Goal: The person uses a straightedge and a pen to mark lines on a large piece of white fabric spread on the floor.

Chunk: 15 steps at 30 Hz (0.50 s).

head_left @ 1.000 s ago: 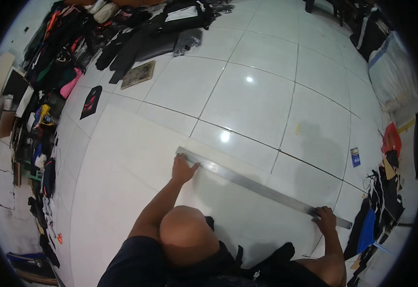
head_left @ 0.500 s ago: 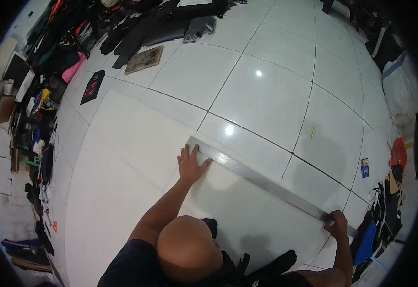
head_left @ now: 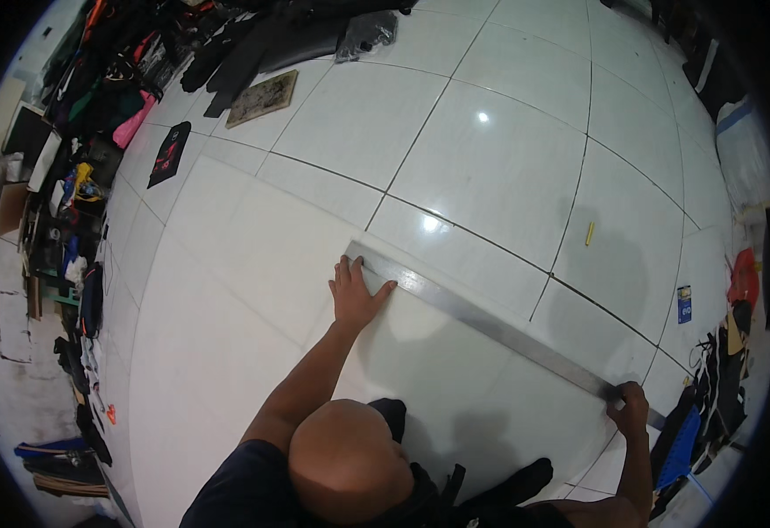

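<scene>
A person is crouching low, and both hands are staying over a long metal ruler (head_left: pixel 490 326). The ruler is lying on a large white sheet (head_left: pixel 217 290), close to its far edge, and it is running slantwise from the left fingers to the right fingers and a little past them.

The left hand (head_left: pixel 357 301) is keeping its fingers wide: the fingertips are resting upon the ruler's left end, and the thumb is pointing to the right, at the near edge. These fingers are pressing from above and are not closing around anything. The right hand (head_left: pixel 633 408) is bending its fingers over the ruler, near its other end; whether they are truly gripping it or only pressing, one cannot tell.

Beyond the right fingers, 1 yellow stick (head_left: pixel 590 234) is lying on the tiled floor (head_left: pixel 508 132), and 1 small blue packet (head_left: pixel 684 304) is lying nearer to the right side. To the right of these same fingers and nearer to the body, a blue piece (head_left: pixel 680 449) is lying among dark items. Far beyond the left fingers, toward the left, 1 black flat piece with red marking (head_left: pixel 170 155) and 1 speckled board (head_left: pixel 261 99) are lying apart. Nearer than the left fingers, a bare knee (head_left: pixel 348 458) is rising.
</scene>
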Each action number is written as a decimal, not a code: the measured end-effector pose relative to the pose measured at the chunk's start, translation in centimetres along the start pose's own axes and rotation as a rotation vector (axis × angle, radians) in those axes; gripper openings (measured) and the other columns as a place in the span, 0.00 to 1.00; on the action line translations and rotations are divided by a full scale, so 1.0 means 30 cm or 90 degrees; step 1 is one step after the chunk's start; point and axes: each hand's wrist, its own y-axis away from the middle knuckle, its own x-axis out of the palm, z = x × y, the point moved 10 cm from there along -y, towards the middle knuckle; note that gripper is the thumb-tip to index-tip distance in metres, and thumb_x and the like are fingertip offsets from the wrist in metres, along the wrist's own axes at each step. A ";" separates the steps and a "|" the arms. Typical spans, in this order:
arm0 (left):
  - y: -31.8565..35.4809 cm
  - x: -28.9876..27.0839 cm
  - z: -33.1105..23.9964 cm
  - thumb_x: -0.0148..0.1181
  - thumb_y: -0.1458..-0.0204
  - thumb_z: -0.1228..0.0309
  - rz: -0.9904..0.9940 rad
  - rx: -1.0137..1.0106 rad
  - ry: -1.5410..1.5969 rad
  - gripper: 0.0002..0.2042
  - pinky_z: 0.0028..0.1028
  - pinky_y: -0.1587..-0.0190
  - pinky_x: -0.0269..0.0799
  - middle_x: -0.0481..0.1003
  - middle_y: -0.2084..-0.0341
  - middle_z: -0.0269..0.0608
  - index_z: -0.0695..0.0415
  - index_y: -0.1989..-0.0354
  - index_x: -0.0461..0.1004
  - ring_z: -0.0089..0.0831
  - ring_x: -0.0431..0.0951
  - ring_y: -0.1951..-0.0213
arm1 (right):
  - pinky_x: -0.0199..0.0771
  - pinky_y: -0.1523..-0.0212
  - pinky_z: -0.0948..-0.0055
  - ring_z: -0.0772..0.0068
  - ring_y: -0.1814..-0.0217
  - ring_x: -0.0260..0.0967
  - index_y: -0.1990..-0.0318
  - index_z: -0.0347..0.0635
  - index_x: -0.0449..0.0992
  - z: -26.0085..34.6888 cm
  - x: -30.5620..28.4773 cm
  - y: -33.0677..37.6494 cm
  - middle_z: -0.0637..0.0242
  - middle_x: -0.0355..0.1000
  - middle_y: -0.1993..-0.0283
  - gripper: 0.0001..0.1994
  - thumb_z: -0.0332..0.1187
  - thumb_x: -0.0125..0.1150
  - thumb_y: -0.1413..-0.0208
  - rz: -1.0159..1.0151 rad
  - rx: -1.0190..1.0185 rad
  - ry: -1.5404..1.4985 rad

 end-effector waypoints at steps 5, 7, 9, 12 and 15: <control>-0.004 0.003 0.005 0.68 0.51 0.46 0.008 -0.003 0.010 0.44 0.50 0.34 0.52 0.53 0.34 0.63 0.65 0.34 0.58 0.55 0.54 0.32 | 0.75 0.59 0.60 0.54 0.59 0.71 0.61 0.40 0.74 0.009 -0.015 -0.005 0.58 0.71 0.62 0.22 0.25 0.72 0.69 -0.045 -0.058 -0.006; -0.007 0.006 0.008 0.68 0.51 0.46 0.017 -0.008 0.024 0.44 0.50 0.34 0.52 0.53 0.34 0.63 0.66 0.34 0.57 0.55 0.53 0.32 | 0.75 0.59 0.60 0.54 0.60 0.71 0.61 0.40 0.73 0.030 -0.021 0.002 0.58 0.71 0.61 0.22 0.25 0.72 0.70 -0.060 -0.117 0.027; -0.007 0.016 0.024 0.66 0.51 0.44 0.038 -0.014 0.030 0.46 0.56 0.32 0.46 0.49 0.31 0.64 0.66 0.33 0.55 0.57 0.47 0.29 | 0.75 0.59 0.60 0.54 0.58 0.72 0.59 0.40 0.74 -0.009 0.016 -0.006 0.57 0.71 0.60 0.23 0.25 0.73 0.70 -0.003 -0.025 0.006; -0.009 0.023 0.018 0.66 0.50 0.44 0.044 -0.017 0.033 0.46 0.56 0.32 0.46 0.48 0.31 0.64 0.66 0.32 0.54 0.57 0.47 0.29 | 0.75 0.58 0.60 0.53 0.58 0.72 0.59 0.40 0.73 -0.023 0.016 -0.004 0.57 0.71 0.60 0.23 0.25 0.72 0.69 -0.005 -0.003 -0.005; -0.012 0.026 0.032 0.65 0.50 0.44 0.048 -0.019 0.020 0.47 0.56 0.31 0.46 0.48 0.31 0.63 0.66 0.32 0.54 0.57 0.47 0.28 | 0.75 0.58 0.60 0.53 0.58 0.72 0.59 0.40 0.74 -0.004 0.012 -0.009 0.57 0.71 0.59 0.23 0.25 0.72 0.69 -0.012 -0.017 -0.011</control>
